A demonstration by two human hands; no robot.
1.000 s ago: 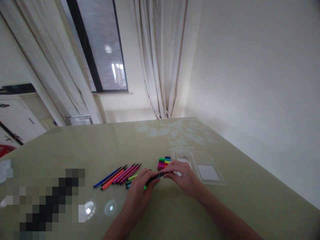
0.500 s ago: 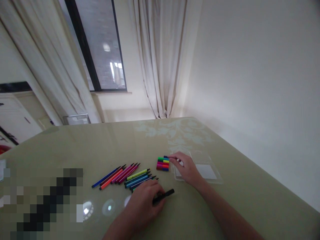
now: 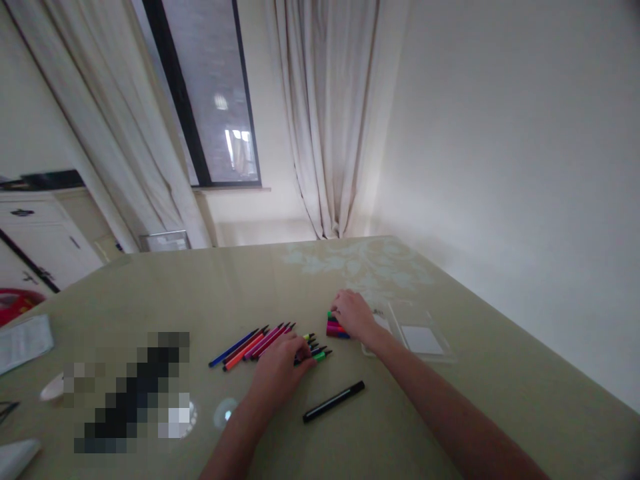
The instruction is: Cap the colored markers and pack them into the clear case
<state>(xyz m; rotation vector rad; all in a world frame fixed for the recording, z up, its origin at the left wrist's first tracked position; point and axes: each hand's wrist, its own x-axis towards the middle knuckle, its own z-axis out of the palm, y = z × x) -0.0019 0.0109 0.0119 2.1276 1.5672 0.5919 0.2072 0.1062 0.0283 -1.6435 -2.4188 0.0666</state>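
Observation:
My left hand (image 3: 283, 365) lies over the right end of a row of uncapped felt-tip pens, its fingers curled around a green felt-tip pen (image 3: 321, 357). Pink, orange and blue felt-tip pens (image 3: 235, 347) lie side by side to its left, black tips pointing away. My right hand (image 3: 354, 317) is closed over a small block of coloured pen caps (image 3: 336, 328); its fingertips are partly hidden there. A black marker (image 3: 333, 402) lies capped on the table in front of both hands, untouched.
A clear plastic case (image 3: 425, 340) with white inserts lies open beside my right hand. On the left of the table (image 3: 210, 280) are a folded pale packet (image 3: 25, 343) and a blurred-out dark shape (image 3: 135, 393). A wall (image 3: 525, 200) borders the right side.
My left hand has let go of the black marker, leaving it on the table, and moved up to the pens. My right hand has come further over the caps. The view has shifted slightly left.

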